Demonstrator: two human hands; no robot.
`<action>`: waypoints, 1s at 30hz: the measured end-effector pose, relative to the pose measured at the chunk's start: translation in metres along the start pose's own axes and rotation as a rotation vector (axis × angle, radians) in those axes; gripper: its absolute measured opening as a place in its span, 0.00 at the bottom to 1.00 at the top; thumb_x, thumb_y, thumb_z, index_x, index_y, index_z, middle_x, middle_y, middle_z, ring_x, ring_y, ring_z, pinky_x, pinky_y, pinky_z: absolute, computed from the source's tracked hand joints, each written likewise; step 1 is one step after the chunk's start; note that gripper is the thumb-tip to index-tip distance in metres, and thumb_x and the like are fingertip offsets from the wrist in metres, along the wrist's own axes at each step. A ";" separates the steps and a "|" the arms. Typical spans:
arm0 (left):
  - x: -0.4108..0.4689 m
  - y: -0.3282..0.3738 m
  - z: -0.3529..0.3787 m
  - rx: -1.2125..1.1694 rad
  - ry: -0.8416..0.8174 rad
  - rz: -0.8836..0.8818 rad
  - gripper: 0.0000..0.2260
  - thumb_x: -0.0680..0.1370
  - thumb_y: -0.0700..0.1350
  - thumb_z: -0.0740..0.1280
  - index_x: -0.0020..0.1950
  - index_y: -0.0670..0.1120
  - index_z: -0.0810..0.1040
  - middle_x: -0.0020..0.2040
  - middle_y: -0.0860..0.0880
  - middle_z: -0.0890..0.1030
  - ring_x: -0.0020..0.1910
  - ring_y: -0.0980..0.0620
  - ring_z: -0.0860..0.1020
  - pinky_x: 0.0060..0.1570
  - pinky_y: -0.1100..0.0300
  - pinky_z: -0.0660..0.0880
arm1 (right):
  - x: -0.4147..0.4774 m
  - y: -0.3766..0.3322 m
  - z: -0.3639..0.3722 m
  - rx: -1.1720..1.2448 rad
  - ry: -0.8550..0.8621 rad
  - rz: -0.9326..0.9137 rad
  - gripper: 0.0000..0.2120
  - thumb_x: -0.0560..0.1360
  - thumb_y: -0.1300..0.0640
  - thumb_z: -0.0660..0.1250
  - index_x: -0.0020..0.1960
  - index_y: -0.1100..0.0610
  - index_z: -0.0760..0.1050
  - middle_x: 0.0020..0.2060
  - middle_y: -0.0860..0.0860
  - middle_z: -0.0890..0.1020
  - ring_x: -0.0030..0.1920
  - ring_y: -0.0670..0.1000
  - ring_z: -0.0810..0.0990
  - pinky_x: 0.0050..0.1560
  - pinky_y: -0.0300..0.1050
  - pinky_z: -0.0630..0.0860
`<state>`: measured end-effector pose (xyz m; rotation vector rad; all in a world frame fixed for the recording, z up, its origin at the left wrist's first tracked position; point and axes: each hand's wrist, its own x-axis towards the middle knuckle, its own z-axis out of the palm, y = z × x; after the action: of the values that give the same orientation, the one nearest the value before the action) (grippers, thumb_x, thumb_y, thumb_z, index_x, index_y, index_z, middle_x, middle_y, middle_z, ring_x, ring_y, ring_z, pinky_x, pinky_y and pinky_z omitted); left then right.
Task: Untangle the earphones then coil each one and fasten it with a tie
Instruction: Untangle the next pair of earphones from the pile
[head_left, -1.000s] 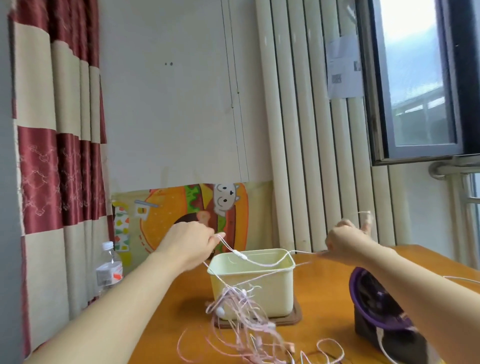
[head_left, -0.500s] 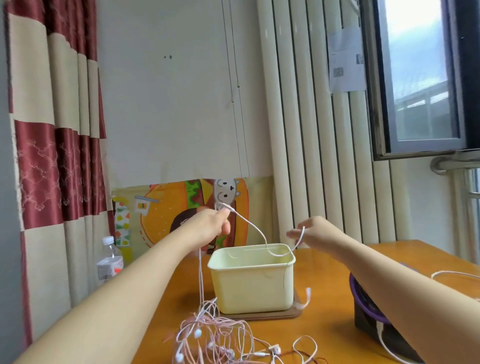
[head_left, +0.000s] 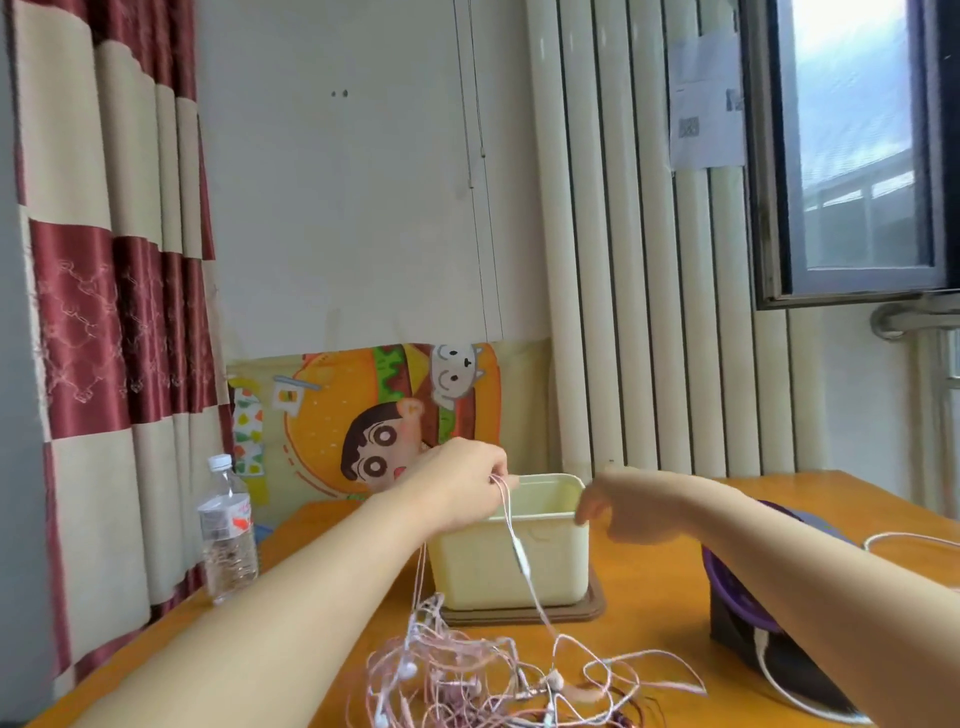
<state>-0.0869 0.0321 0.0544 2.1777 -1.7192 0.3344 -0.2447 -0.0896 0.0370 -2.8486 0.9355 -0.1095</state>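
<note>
Head camera, the sole view I have. The left hand (head_left: 462, 488) is raised over the near-left corner of a cream plastic box (head_left: 478, 571), its thumb and fingertips pinching a thin pink-white earphone cable (head_left: 506, 519). From the pinch the cable drops in two strands. One carries a slim oblong inline remote (head_left: 519, 558) across the box's front wall; the other falls straight down by the box's left edge. Both run into the tangle of earphones (head_left: 457, 670), a loose heap of glossy pale pink and white cords with small rounded buds, lying on the orange wooden table (head_left: 649, 597) just in front of the box. The right hand (head_left: 623, 506) hovers at the box's right rim with fingers bent downward; it is smeared by motion, and I cannot tell whether it grasps anything. The box is rectangular with rounded corners and smooth walls, and stands on a flat brown tray (head_left: 571, 613). To the right sits a dark block with a round purple rim (head_left: 724, 584), a white cord (head_left: 904, 540) looping beside it. At the table's left edge stands a clear ribbed plastic water bottle (head_left: 228, 535) with a white cap. Behind are a satin curtain (head_left: 104, 322) in maroon and cream bands, a cartoon burger poster (head_left: 322, 415) and fluted cream wall panels (head_left: 649, 234).
</note>
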 end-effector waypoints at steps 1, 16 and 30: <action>0.000 0.000 0.004 0.001 -0.012 -0.010 0.09 0.78 0.50 0.60 0.38 0.53 0.70 0.33 0.55 0.72 0.33 0.51 0.71 0.31 0.59 0.64 | -0.001 -0.006 -0.005 0.158 0.040 -0.041 0.19 0.78 0.65 0.60 0.67 0.53 0.71 0.62 0.53 0.78 0.59 0.52 0.78 0.60 0.46 0.76; -0.001 -0.029 0.010 -0.179 0.047 -0.029 0.05 0.80 0.48 0.60 0.48 0.51 0.75 0.34 0.55 0.73 0.32 0.55 0.71 0.33 0.59 0.67 | -0.006 -0.043 -0.007 1.302 0.179 -0.143 0.14 0.81 0.56 0.57 0.41 0.58 0.74 0.26 0.47 0.57 0.26 0.46 0.55 0.28 0.39 0.54; 0.012 0.000 0.038 -0.471 -0.178 -0.090 0.16 0.82 0.53 0.56 0.45 0.50 0.81 0.32 0.51 0.73 0.28 0.55 0.70 0.30 0.64 0.68 | -0.018 -0.015 -0.035 1.398 0.864 -0.310 0.14 0.82 0.56 0.56 0.43 0.55 0.78 0.57 0.49 0.81 0.59 0.46 0.77 0.63 0.45 0.71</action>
<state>-0.0847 0.0064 0.0245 1.9660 -1.5805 -0.2713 -0.2546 -0.0705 0.0740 -1.4920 0.1990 -1.4209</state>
